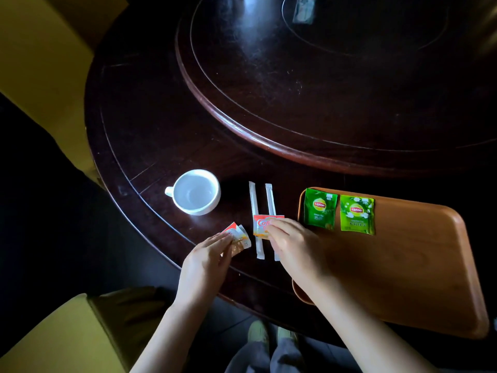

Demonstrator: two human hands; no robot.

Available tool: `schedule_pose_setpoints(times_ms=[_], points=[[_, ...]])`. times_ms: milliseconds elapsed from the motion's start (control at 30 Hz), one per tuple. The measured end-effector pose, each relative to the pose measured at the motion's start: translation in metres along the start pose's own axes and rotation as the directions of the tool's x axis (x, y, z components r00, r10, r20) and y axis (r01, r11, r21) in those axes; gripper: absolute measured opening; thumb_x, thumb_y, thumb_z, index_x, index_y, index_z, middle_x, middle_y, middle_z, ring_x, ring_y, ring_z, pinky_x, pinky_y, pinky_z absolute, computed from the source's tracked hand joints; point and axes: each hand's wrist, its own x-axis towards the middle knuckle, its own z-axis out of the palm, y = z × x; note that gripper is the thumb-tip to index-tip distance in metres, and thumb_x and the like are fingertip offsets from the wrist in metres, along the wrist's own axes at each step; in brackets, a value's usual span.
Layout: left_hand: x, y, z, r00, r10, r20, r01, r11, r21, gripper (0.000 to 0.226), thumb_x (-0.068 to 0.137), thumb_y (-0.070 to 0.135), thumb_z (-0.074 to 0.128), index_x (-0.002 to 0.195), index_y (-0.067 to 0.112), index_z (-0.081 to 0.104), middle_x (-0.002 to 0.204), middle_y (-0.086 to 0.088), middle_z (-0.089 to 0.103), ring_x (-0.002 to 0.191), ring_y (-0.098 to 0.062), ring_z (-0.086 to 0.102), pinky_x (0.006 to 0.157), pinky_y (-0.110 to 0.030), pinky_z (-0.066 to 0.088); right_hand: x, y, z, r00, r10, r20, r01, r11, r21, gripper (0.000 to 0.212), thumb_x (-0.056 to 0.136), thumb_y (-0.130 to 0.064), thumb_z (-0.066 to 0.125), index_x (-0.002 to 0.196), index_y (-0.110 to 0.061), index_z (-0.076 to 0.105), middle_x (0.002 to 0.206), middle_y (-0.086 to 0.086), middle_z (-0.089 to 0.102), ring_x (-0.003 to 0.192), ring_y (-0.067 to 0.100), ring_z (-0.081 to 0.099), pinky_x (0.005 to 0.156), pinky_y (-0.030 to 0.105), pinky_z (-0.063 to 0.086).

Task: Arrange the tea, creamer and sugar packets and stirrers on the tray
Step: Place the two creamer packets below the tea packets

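Note:
A brown wooden tray (398,265) lies at the right on the dark round table. Two green tea packets (319,208) (356,214) rest side by side at its far left corner. Left of the tray, two white wrapped stirrers (253,205) (269,196) lie parallel on the table. My right hand (293,243) pinches a red and white creamer packet (262,224) that lies across the stirrers. My left hand (208,259) holds a few small red, white and orange packets (238,235) just above the table.
A white empty cup (195,191) stands left of the stirrers. A raised turntable (322,76) fills the table's middle, with a small object (304,9) on it far back. Yellow-green chairs (53,340) stand at the left. The table edge runs under my wrists.

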Motion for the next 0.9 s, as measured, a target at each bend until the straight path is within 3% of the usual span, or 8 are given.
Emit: schedule_pose_setpoints(times_ms=[167,300,433,567,733,833,900], points=[[-0.001,0.014,-0.014,0.992,0.028,-0.119,-0.036,0.997,-0.063,0.021,0.078,-0.004,0.07,0.096,0.006,0.073,0.102,-0.009,0.074,0.101,-0.019,0.067,0.091,-0.019,0.046,-0.01,0.002,-0.016,0.991,0.023,-0.132,-0.01,0.995,0.1,0.025,0.066,0.005,0.076,0.089,-0.005,0.073,0.091,0.006,0.075,0.086,0.019,0.07,0.081,0.026,0.055],[-0.011,0.037,-0.007,0.969,0.197,-0.15,-0.213,0.972,-0.098,0.018,0.081,0.005,0.066,0.098,0.006,0.072,0.106,-0.004,0.071,0.105,-0.012,0.062,0.095,-0.018,0.046,-0.033,0.01,-0.039,0.966,0.16,-0.202,-0.132,0.981,0.145,0.022,0.074,-0.001,0.072,0.095,-0.005,0.073,0.098,0.007,0.074,0.09,0.016,0.069,0.086,0.023,0.051],[-0.016,0.067,0.025,0.949,0.305,-0.075,-0.313,0.939,-0.14,0.02,0.083,0.009,0.064,0.101,0.007,0.072,0.109,-0.007,0.072,0.107,-0.018,0.065,0.09,-0.03,0.053,-0.061,0.03,-0.061,0.924,0.257,-0.283,-0.221,0.963,0.152,0.018,0.08,-0.002,0.065,0.097,-0.004,0.072,0.1,0.007,0.073,0.092,0.013,0.066,0.087,0.027,0.052],[-0.011,0.095,0.057,0.916,0.4,0.039,-0.389,0.906,-0.166,0.023,0.085,0.012,0.061,0.105,0.008,0.07,0.11,-0.007,0.072,0.109,-0.02,0.064,0.091,-0.032,0.053,-0.09,0.06,-0.074,0.902,0.318,-0.293,-0.308,0.948,0.081,0.017,0.085,-0.006,0.061,0.098,-0.002,0.071,0.103,0.011,0.072,0.094,0.019,0.067,0.09,0.026,0.05],[-0.006,0.111,0.081,0.834,0.534,0.136,-0.523,0.845,-0.109,0.018,0.076,0.003,0.073,0.094,0.005,0.073,0.101,-0.01,0.074,0.099,-0.025,0.069,0.082,-0.032,0.057,-0.111,0.083,-0.07,0.904,0.326,-0.278,-0.323,0.945,0.056,0.028,0.087,-0.012,0.049,0.096,0.002,0.071,0.099,0.016,0.072,0.093,0.025,0.068,0.096,0.021,0.041],[-0.007,0.105,0.083,0.823,0.536,0.188,-0.533,0.843,-0.072,0.019,0.076,0.003,0.072,0.095,0.004,0.072,0.107,-0.013,0.072,0.104,-0.028,0.066,0.083,-0.037,0.057,-0.116,0.089,-0.061,0.918,0.305,-0.254,-0.305,0.952,0.038,0.019,0.079,0.004,0.058,0.093,0.003,0.071,0.097,0.017,0.072,0.092,0.029,0.068,0.093,0.026,0.045],[-0.009,0.101,0.08,0.809,0.538,0.238,-0.552,0.834,-0.008,0.028,0.076,0.009,0.072,0.103,0.003,0.069,0.115,-0.016,0.068,0.11,-0.032,0.062,0.088,-0.044,0.054,-0.118,0.09,-0.057,0.936,0.304,-0.178,-0.305,0.952,0.025,0.027,0.068,0.013,0.07,0.092,0.002,0.072,0.098,0.017,0.072,0.094,0.03,0.068,0.089,0.036,0.049]])
